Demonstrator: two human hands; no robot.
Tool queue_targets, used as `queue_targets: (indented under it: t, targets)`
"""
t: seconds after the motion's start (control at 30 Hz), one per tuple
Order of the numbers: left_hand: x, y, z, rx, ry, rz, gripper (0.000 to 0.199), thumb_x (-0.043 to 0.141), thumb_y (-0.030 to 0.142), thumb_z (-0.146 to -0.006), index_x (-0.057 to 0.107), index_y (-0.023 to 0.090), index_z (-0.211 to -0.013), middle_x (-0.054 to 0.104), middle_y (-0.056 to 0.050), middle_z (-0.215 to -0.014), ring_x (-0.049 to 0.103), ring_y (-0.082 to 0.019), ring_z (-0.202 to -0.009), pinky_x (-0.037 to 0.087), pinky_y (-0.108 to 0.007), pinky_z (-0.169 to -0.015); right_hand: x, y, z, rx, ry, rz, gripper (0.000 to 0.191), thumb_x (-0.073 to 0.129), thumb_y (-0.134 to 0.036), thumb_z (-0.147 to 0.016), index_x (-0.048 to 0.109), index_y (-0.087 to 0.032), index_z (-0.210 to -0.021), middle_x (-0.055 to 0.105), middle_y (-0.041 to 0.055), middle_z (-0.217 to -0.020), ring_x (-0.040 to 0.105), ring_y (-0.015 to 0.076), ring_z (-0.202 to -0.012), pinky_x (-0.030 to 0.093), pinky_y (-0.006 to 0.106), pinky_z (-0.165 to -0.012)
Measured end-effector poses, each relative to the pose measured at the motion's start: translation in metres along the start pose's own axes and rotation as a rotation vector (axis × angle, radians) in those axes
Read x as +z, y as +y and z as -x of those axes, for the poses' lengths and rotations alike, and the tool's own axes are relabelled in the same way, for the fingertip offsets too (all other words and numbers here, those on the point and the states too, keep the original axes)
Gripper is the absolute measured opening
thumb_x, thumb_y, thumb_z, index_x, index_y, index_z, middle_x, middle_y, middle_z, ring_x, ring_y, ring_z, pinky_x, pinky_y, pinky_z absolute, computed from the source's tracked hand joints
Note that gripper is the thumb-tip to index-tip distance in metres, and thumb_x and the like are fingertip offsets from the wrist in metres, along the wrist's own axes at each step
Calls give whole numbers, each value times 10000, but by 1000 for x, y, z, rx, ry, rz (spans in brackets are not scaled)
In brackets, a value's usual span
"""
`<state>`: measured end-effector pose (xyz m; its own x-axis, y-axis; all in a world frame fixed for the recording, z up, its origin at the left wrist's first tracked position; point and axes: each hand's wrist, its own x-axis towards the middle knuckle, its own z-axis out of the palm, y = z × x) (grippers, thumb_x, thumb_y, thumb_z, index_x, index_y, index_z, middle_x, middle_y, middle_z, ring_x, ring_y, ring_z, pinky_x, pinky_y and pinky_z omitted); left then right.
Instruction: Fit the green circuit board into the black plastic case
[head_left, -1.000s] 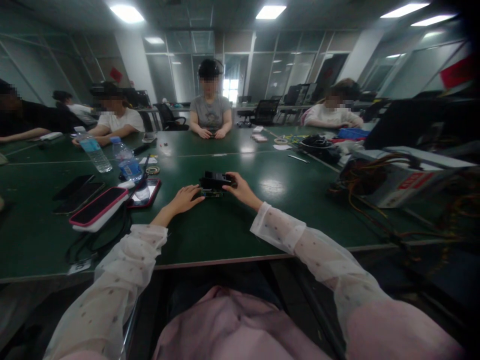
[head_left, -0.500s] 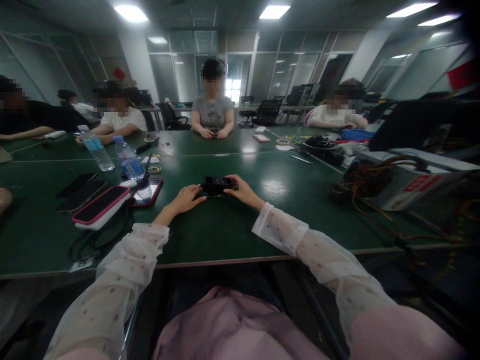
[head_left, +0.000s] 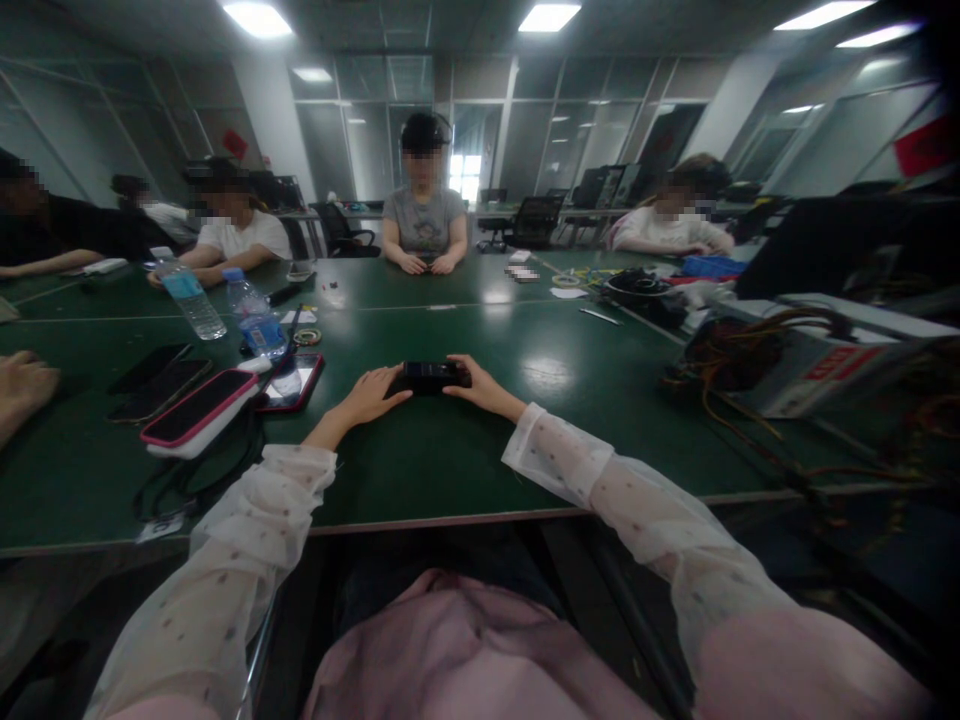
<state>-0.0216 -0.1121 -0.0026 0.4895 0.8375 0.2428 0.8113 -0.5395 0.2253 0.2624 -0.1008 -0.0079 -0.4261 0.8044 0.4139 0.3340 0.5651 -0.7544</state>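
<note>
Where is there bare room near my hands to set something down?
Bare green tabletop lies between the black device and the near edge, and right of your right hand up to the wires and metal box. Another bare patch stretches from behind the device to the table seam. Left of your left hand is crowded: phones, cables, two water bottles.

So the thing here is a small black, box-shaped, hard-cased device (head_left: 427,379), longer than it is deep, with a darkish top that catches a bit of light and some tiny detail toward the right end that's too small to make out. It looks pretty much level on the dark green tabletop (head_left: 450,460), long side running left to right, front side facing the wearer. Its left end is tucked in the left hand (head_left: 369,396) and its right end in the right hand (head_left: 478,386), middle uncovered.
</note>
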Motion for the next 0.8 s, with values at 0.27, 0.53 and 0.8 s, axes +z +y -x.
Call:
queue_targets:
  t: [0.27,0.53,0.8]
  targets:
    - [-3,2,2,-2,-15,3,706,285,666,-904,347,197,-1428,453,-120,-1444,402,-290,-1340,301,-453,-1101,-1,6,-3,67,-2,-115,641,727,-395,-729,457,-230,-1287,559,58,-1067,606,214,-968,485,476,-937]
    - [0,0,0,-2,-47,-12,704,275,655,-914,369,185,-1431,412,-119,-1476,361,-286,-1368,273,-458,-1115,-3,8,-1,12,-32,-24,648,741,-385,-729,464,-239,-1296,555,68,-1125,595,226,-995,496,480,-922]
    - [0,-2,-1,28,-47,-42,655,267,641,-924,453,206,-1378,406,-92,-1486,358,-274,-1367,270,-466,-1119,-1,8,-1,36,-22,-41,644,745,-374,-727,465,-209,-1282,565,89,-1163,584,239,-1056,482,469,-949]
